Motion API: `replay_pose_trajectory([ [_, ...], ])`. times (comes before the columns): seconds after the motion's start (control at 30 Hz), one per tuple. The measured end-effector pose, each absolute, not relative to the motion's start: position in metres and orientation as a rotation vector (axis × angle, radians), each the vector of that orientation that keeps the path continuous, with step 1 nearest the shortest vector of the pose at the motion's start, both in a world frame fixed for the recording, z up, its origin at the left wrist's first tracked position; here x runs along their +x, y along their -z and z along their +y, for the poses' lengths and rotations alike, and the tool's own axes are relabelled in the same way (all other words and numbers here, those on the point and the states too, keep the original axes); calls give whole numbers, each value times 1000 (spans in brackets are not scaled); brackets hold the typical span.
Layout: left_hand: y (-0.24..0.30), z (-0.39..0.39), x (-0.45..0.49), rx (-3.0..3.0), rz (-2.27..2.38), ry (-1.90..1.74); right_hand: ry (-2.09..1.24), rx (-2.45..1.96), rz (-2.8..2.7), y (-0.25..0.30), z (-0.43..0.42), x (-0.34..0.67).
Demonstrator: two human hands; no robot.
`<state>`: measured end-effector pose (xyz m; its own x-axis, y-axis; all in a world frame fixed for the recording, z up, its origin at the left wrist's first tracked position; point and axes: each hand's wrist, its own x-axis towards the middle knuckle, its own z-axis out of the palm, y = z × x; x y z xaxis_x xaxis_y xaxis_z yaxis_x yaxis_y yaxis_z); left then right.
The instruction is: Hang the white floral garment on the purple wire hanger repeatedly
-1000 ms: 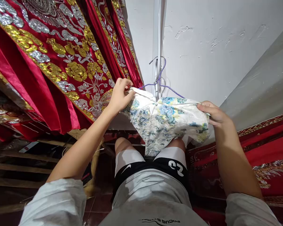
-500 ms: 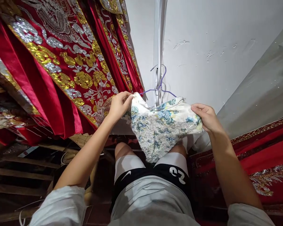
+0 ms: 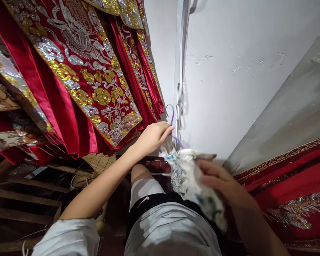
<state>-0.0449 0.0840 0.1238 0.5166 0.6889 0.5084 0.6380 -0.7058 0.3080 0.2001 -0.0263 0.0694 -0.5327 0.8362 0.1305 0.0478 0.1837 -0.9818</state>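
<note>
My left hand (image 3: 158, 137) is closed around the purple wire hanger (image 3: 172, 119), near the base of its hook. Below it hangs a white garment with a blue floral print (image 3: 186, 167), bunched, twisted and partly blurred. Part of the hanger's shoulder shows above the cloth; the rest is hidden by my hand and the fabric. At the garment's right side is my right hand (image 3: 216, 176), its fingers stretched toward the cloth and smeared by motion. Whether those fingers grip the fabric or only brush it is unclear.
Red robes with gold and silver sequin embroidery (image 3: 101, 96) hang on the left. A white wall (image 3: 216, 92) with a vertical metal strip (image 3: 179, 46) stands ahead. Wooden slats (image 3: 24, 195) lie at lower left, and red embroidered cloth (image 3: 290, 177) is on the right.
My left hand has moved right, from the garment's shoulder to the hanger. The hanger and garment have dropped lower, and the spread cloth is now bunched. My right hand has moved down and left.
</note>
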Motion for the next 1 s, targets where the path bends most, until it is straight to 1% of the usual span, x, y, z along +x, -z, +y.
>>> replay_pose_trajectory([
  [0.1,-127,74,-62,2518,1146,-843,-1592,-599,-1994,-76,-15,174],
  [0.17,-131,69,-75,2408,1116,-815,-1524,-553,-2077,-77,7,168],
  [0.23,-134,68,-86,2324,1063,-834,-1235,-683,-1976,-73,36,166],
  [0.3,-136,67,-92,2242,951,-892,-812,-849,-1845,-65,69,161],
  [0.33,-137,67,-92,2191,882,-930,-655,-876,-1859,-60,84,157],
  [0.47,-142,65,-83,1956,748,-1139,-299,-790,-2124,-47,121,134],
  [0.57,-148,65,-74,1884,829,-1274,-110,-735,-2089,-47,127,120],
  [0.67,-154,73,-72,1917,933,-1379,7,-794,-1946,-57,130,118],
  [0.8,-160,92,-80,2039,971,-1445,14,-927,-1921,-74,141,132],
  [0.9,-164,103,-96,2151,975,-1362,1,-1056,-1886,-89,149,152],
  [1.0,-168,107,-122,2194,1001,-1175,-43,-1132,-1813,-107,159,176],
])
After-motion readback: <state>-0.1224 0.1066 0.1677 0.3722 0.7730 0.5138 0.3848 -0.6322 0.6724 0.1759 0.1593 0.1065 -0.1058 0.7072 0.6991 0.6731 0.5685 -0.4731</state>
